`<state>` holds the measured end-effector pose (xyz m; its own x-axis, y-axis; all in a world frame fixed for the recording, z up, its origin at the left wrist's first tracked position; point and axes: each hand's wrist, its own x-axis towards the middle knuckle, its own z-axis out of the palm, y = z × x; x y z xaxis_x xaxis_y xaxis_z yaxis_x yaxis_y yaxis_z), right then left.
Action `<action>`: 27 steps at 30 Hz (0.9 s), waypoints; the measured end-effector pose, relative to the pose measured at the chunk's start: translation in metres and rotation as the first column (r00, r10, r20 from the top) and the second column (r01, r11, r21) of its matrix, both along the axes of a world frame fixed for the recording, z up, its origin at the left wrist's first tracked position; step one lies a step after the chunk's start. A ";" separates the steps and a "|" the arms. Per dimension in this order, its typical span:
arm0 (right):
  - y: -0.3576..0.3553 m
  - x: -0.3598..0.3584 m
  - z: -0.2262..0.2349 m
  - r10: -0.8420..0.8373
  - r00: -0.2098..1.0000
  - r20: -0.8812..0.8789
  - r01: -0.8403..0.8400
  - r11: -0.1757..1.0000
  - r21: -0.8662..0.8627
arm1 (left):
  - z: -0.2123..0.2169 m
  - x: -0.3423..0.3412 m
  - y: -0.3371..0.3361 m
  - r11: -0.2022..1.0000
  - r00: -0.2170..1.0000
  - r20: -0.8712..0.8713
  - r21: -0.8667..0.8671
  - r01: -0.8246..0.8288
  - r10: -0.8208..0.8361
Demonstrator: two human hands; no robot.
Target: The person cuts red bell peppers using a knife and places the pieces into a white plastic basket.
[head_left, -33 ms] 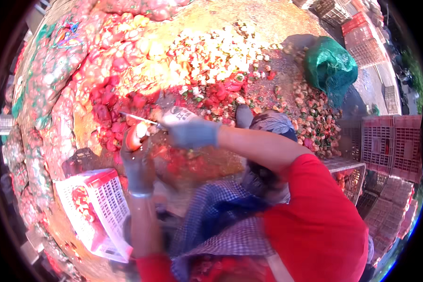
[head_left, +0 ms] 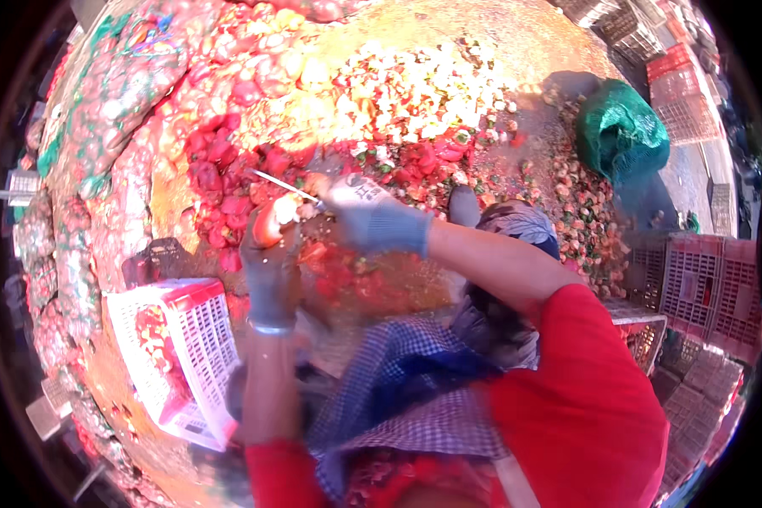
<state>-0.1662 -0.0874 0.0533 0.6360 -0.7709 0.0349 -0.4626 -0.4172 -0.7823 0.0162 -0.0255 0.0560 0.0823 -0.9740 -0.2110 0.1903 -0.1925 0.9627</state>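
Note:
My left hand (head_left: 268,262), in a grey work glove, is closed around a red bell pepper (head_left: 268,222) whose pale cut end faces right. My right hand (head_left: 377,216), gloved in grey with a white patch on the back and blurred by motion, grips a knife. The knife blade (head_left: 279,183) points up and left, just above the pepper. Beyond my left hand lies a heap of red peppers (head_left: 220,161). Pale and green cut-off pepper cores (head_left: 415,93) are strewn beyond my right hand.
A white and pink plastic crate (head_left: 203,339) with red pieces inside stands tilted left of my left forearm. Filled mesh sacks (head_left: 135,93) line the left side. A green mesh sack (head_left: 622,131) sits at the far right, above stacked crates (head_left: 707,284).
The whole view has shifted, so most things appear farther right. The knife blade has moved slightly up relative to the pepper. Both hands keep their hold.

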 end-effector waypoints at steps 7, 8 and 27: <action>0.010 0.024 0.007 -0.190 0.975 0.115 0.199 0.978 -0.066 | -0.003 -0.001 0.008 0.977 0.982 -0.143 -0.154 -0.147 0.126; 0.009 0.027 0.002 -0.274 0.930 0.246 0.229 0.953 0.198 | -0.003 0.000 0.009 0.976 0.990 -0.072 -0.177 -0.129 0.118; 0.009 -0.007 -0.022 -0.337 0.916 0.219 0.150 0.792 0.591 | -0.037 0.313 0.090 0.530 0.501 -0.545 -0.118 -0.840 0.673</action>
